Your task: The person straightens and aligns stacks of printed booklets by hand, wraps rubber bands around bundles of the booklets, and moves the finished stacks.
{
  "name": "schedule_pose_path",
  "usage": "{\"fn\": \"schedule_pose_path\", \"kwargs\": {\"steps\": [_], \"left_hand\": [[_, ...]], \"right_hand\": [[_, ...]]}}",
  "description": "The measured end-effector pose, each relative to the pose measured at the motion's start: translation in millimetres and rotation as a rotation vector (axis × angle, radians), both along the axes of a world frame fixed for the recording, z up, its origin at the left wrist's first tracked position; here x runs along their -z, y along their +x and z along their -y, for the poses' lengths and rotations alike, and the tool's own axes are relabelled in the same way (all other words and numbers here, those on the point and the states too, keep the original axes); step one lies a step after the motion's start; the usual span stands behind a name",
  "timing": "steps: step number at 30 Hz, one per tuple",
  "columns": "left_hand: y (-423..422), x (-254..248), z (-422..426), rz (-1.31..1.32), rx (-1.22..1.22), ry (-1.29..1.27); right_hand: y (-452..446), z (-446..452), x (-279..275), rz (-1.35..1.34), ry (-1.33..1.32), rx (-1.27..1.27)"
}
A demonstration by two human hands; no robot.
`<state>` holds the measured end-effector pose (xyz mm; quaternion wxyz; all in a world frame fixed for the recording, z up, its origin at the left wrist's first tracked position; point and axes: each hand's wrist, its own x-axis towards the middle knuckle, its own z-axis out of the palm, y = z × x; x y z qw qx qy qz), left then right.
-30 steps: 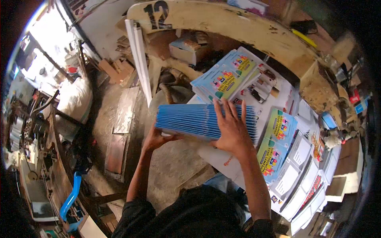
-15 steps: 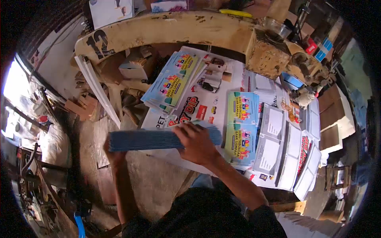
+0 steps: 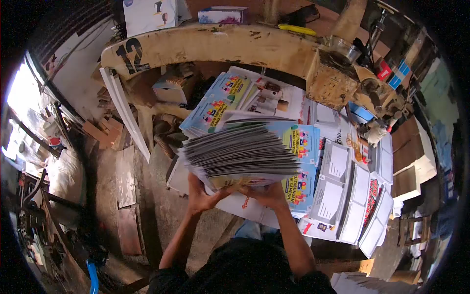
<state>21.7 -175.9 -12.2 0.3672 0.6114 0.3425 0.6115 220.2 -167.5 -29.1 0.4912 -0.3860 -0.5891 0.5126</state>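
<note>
A thick stack of printed booklets (image 3: 240, 152) is held up in front of me, its many page edges fanned and facing me. My left hand (image 3: 203, 196) grips the stack's near lower edge on the left. On the same edge, farther right, my right hand (image 3: 267, 193) is closed on it too, the thumbs near each other. Behind the stack lies a pile of blue and yellow printed covers (image 3: 215, 110). Right of it, more blue and yellow covers (image 3: 303, 183) lie in a column, partly hidden by the held stack.
Grey and white printed sheets (image 3: 330, 183) overlap on the right of the table. A large machine frame marked 12 (image 3: 210, 46) arches across the back, with a yellow cutter-like tool (image 3: 297, 30) on it. White strips (image 3: 125, 115) lean at left; cardboard boxes (image 3: 411, 147) stand at right.
The booklet stack has turned from a flat, level block to a fanned one, page edges showing. My left hand has moved right, and my right hand from its top to the lower edge.
</note>
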Motion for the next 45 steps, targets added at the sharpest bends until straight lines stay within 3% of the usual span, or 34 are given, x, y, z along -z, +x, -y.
{"fn": "schedule_pose_path", "kwargs": {"steps": [1,2,5,8,11,12,14,15,17,18,20,22,23,24,28,30,33,35,37,39,40,43,45], "left_hand": [[3,2,5,0.000,0.030,-0.024],[8,3,15,0.120,0.005,-0.317],[3,24,9,0.158,0.022,-0.404],[5,1,10,0.135,0.046,-0.288],[9,2,6,-0.116,0.140,-0.235],[11,4,4,-0.051,0.159,-0.316],[15,5,3,0.017,0.178,-0.395],[20,-9,3,0.396,0.251,-0.557],[23,-13,3,0.792,0.322,-0.710],[21,-10,3,0.411,0.230,-0.490],[15,-8,1,0.027,0.143,-0.255],[10,-6,0,0.028,0.135,-0.154],[8,-4,2,0.033,0.128,-0.105],[7,-2,3,0.036,0.121,-0.057],[2,14,2,0.052,0.101,-0.045],[1,30,3,0.074,0.104,-0.138],[4,50,1,0.135,0.142,-0.141],[10,55,0,0.187,0.092,-0.102],[10,26,10,0.119,-0.014,-0.107],[1,21,10,-0.097,0.043,-0.119],[-2,19,11,-0.171,0.064,-0.121],[-3,19,15,-0.027,0.148,-0.544],[0,25,8,0.008,0.139,-0.220]], "right_hand": [[-5,2,3,-0.125,-0.005,0.014],[-12,2,5,-0.165,0.101,0.055],[-4,-1,-24,-0.150,0.159,0.002],[7,-4,-44,-0.017,-0.046,-0.153],[15,-3,-25,-0.166,-0.097,-0.072],[14,0,-23,-0.109,0.046,-0.074],[21,-1,-26,-0.318,0.065,-0.099],[23,-8,-66,-0.256,0.119,-0.073],[18,-15,-145,0.004,0.282,-0.008],[11,-15,-186,0.196,0.395,0.039],[-1,-18,-210,0.620,0.878,0.142],[-10,-1,-228,0.975,0.953,0.076],[-13,14,-230,1.105,0.782,-0.045],[-17,18,-224,1.455,0.870,0.054],[-39,25,-232,1.215,0.814,-0.052],[-47,16,-223,1.071,1.039,-0.374],[-33,6,-240,1.017,0.983,-0.147],[-14,3,-242,1.034,0.957,-0.124],[-4,-1,-234,1.200,0.709,-0.156],[-19,-1,-236,1.194,0.795,-0.070],[-19,-2,-232,1.179,0.832,-0.149],[-22,-7,-233,1.091,0.942,-0.388],[-18,-8,-254,1.051,0.959,-0.263]]}}
